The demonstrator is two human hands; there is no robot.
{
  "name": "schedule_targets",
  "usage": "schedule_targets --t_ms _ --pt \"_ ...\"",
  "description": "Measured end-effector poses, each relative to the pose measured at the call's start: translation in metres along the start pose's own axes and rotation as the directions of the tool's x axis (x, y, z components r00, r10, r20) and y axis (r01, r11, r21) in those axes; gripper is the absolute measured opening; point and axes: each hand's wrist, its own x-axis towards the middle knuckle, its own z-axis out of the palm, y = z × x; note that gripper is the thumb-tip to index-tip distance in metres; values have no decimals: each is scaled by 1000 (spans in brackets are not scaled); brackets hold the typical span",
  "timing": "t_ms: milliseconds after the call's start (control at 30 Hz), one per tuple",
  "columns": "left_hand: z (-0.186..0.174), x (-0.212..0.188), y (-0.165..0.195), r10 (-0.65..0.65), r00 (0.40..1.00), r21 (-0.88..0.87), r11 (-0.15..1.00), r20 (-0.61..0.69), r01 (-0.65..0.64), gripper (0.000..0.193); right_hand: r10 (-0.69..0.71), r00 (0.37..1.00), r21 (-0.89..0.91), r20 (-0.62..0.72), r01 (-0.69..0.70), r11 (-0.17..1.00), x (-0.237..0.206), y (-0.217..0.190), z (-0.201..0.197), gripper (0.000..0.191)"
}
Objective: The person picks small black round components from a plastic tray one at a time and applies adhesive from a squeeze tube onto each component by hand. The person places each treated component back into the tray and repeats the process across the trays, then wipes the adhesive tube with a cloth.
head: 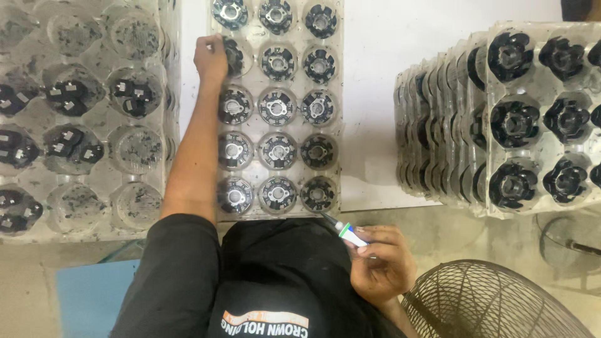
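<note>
White tabletop is being seen from the head camera, crowded with clear plastic trays.

A middle tray (341, 125) of round black and silver parts is being worked on. The left hand (211, 57) is being stretched out to the tray's far left column and is being closed around one round part (235, 57) sitting in its pocket; the fingers are curled over the part's left edge, though how firmly it is being pinched cannot be told. Just nearer than that grip, more parts are being held in the same column, and to its right two further columns are being kept full.

The right hand (379, 263) is being held close to the body, below the tray's near edge, and is being closed around a small white tube (350, 235) whose dark tip is being pointed toward the tray.

Left of the left-hand grip, a tray (156, 206) of half-empty pockets is lying; well to the right, a leaning stack of trays (438, 112) is standing, and a wire fan guard (488, 300) is near the right hand.

As a judgement, neighbouring parts could be knocked loose by the forearm crossing the column, and the tube could be squeezed by a tight grip, dripping onto the shirt.
</note>
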Motion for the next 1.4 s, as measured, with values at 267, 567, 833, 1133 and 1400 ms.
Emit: schedule_targets --t_ms 267,567,833,1133,1400 --pt "1 -6 16 307 810 637 504 500 -584 61 83 996 28 -12 -83 996 8 15 -3 33" --pt "8 -134 0 81 635 567 372 768 -735 34 100 995 15 -1 -100 995 13 28 -5 35" --pt "7 -171 21 38 705 557 583 708 -591 52 314 946 296 -75 -280 913 -4 24 2 33" --pt "-75 -250 109 86 648 -355 887 756 295 49 516 850 608 -104 -356 709 -5 18 -7 31" --pt "-92 -267 184 122 763 -770 22 635 638 80 524 846 743 97 -412 528 -2 0 2 39"
